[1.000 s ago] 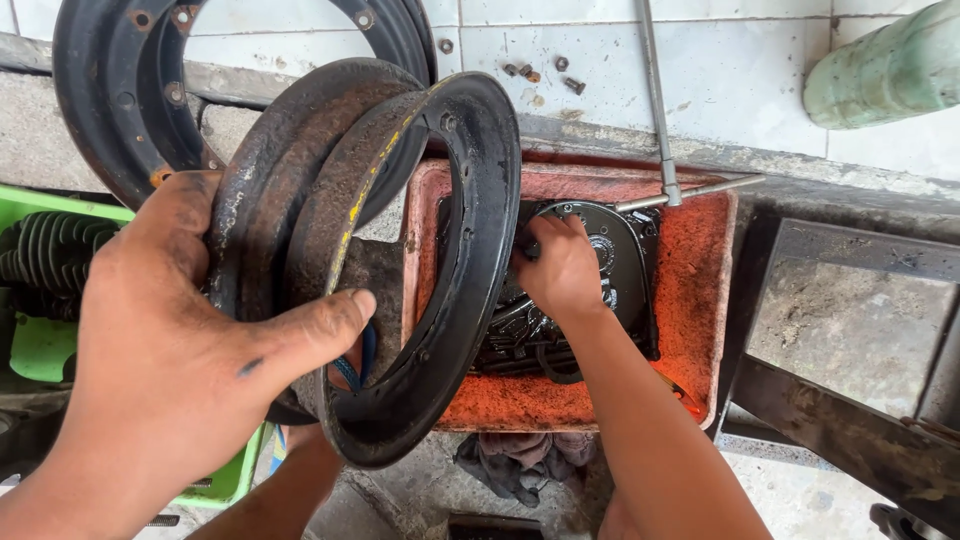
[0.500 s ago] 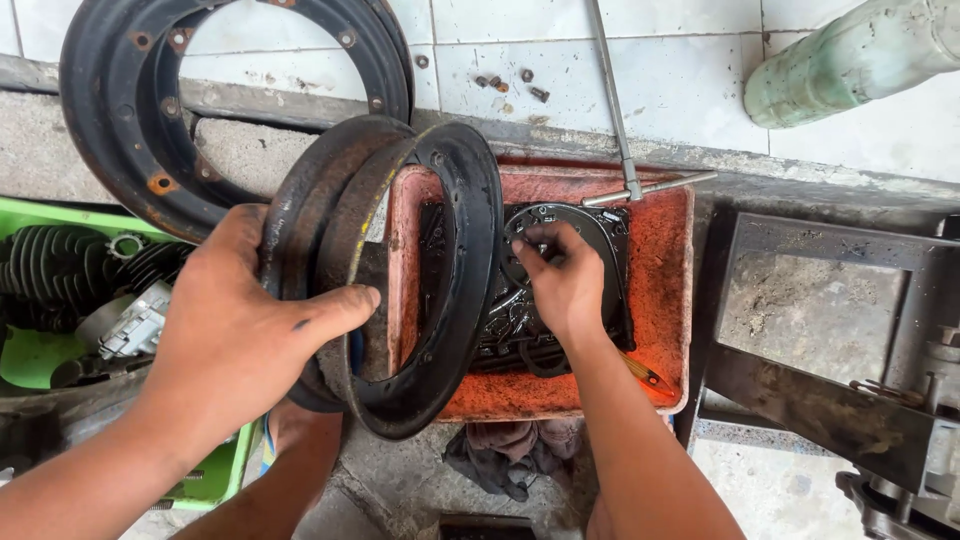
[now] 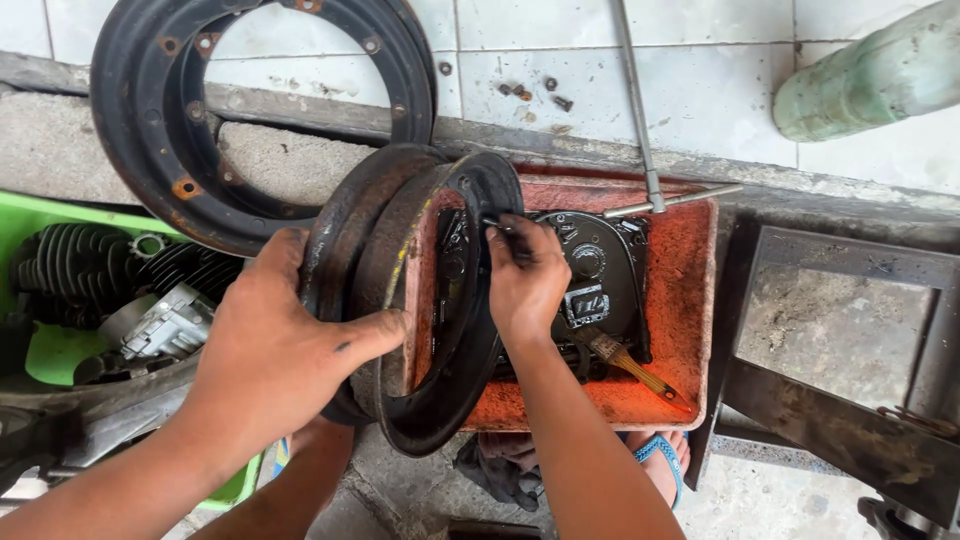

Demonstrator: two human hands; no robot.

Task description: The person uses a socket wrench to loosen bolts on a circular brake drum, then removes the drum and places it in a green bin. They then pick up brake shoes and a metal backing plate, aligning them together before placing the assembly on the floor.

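Note:
My left hand (image 3: 275, 345) grips a rusty black wheel rim (image 3: 405, 300) by its outer edge and holds it upright over the left side of an orange tray (image 3: 690, 330). My right hand (image 3: 525, 280) reaches past the rim's inner face with its fingers closed on a small dark tool, hard to make out. Under that hand a black engine cover (image 3: 600, 280) lies in the tray. A paintbrush (image 3: 630, 365) rests at the cover's lower edge.
A second black rim half (image 3: 150, 130) leans on the tiled wall at the back left. A green tub (image 3: 60, 350) holds a finned cylinder and metal parts. A T-handle wrench (image 3: 645, 150) stands behind the tray; a metal frame (image 3: 850, 340) sits right, a green bottle (image 3: 870, 80) above.
The view has shifted, so everything sits lower and further right in frame. My left hand keeps its grip on the rim; my right hand stays at the rim's inner face.

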